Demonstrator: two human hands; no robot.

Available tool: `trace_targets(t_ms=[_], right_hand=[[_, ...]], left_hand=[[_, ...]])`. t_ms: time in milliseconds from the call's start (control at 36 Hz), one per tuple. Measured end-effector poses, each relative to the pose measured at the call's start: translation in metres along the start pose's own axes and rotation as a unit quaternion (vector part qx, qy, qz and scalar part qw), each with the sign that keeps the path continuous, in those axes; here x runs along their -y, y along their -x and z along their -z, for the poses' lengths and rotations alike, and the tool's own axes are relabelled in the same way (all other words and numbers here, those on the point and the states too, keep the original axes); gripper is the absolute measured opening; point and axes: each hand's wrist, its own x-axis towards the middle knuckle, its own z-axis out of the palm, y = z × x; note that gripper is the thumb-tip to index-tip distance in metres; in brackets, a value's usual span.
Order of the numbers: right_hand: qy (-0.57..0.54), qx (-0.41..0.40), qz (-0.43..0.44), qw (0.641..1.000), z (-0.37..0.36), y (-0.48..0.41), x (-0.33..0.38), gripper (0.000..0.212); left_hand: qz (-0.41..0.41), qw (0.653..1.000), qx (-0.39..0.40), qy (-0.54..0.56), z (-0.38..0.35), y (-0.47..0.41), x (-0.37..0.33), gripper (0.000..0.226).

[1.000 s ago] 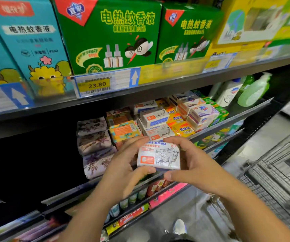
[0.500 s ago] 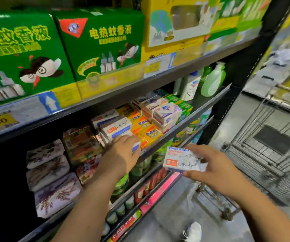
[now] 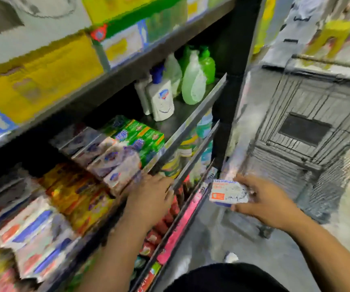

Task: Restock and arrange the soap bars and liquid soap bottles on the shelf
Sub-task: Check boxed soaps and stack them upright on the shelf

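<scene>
The view is motion-blurred. My right hand [image 3: 264,200] grips a white soap box with an orange label [image 3: 228,193], held out in the aisle, off the shelf front. My left hand [image 3: 148,199] rests with fingers spread on the front edge of the soap shelf [image 3: 193,121], just beside the white and purple soap boxes [image 3: 115,163]. Green soap boxes [image 3: 143,133] stand behind those, and yellow-orange ones [image 3: 75,190] lie to the left. At the shelf's far right stand a white pump bottle [image 3: 162,102] and green liquid soap bottles [image 3: 193,83].
A wire shopping cart [image 3: 296,133] stands in the aisle to the right. Yellow and green cartons [image 3: 43,66] fill the shelf above. White and blue packs [image 3: 35,232] lie at the near left. Lower shelves hold red items [image 3: 163,226] behind a pink strip.
The view has swung right along the shelf. My left hand left the soap box and slid to the shelf's front edge. My right hand still holds the white box out in the aisle.
</scene>
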Motion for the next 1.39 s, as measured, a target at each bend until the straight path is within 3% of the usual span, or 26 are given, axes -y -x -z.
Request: trace_targets(t_ms=[83,222,306,417,556,667,778,833,889,972,1167,1389], right_hand=[[0.015,0.003,-0.054,0.998,0.02,-0.01,-0.054,0.073],[0.036,-0.006,-0.157,0.987,0.043,-0.024,-0.147,0.077],[0.02,-0.021,-0.196,0.98,0.049,-0.033,-0.198,0.08],[-0.014,-0.041,-0.249,0.968,0.052,-0.042,-0.253,0.07],[-0.034,-0.018,-0.318,0.947,0.03,-0.059,-0.321,0.062],[-0.026,0.001,-0.332,0.943,0.003,-0.073,-0.362,0.044],[-0.028,0.018,-0.352,0.935,-0.019,-0.086,-0.391,0.047],[-0.033,0.03,-0.375,0.926,-0.028,-0.092,-0.402,0.052],[-0.047,0.036,-0.393,0.918,-0.038,-0.1,-0.413,0.057],[-0.053,0.057,-0.4,0.913,-0.052,-0.119,-0.429,0.062],[-0.053,0.107,-0.392,0.912,-0.094,-0.177,-0.456,0.045],[-0.036,0.11,-0.349,0.93,-0.14,-0.219,-0.459,0.052]], left_hand=[[-0.032,0.998,0.046,0.03,-0.027,-0.045,-0.034,0.024],[-0.148,0.987,0.013,0.066,-0.067,-0.116,-0.091,0.013],[-0.204,0.977,-0.017,0.058,-0.09,-0.154,-0.126,0.022],[-0.225,0.971,0.002,0.077,-0.118,-0.2,-0.17,0.036],[-0.191,0.977,0.072,0.068,-0.163,-0.269,-0.215,0.024],[-0.14,0.984,0.091,0.066,-0.214,-0.319,-0.238,0.031],[-0.01,0.981,0.147,0.127,-0.275,-0.353,-0.255,0.082],[0.032,0.964,0.184,0.188,-0.295,-0.357,-0.268,0.093],[0.067,0.953,0.196,0.222,-0.31,-0.354,-0.278,0.09],[0.119,0.952,0.153,0.235,-0.323,-0.351,-0.28,0.075],[0.125,0.967,0.131,0.179,-0.345,-0.353,-0.277,0.065],[0.082,0.972,0.102,0.193,-0.361,-0.357,-0.271,0.073]])
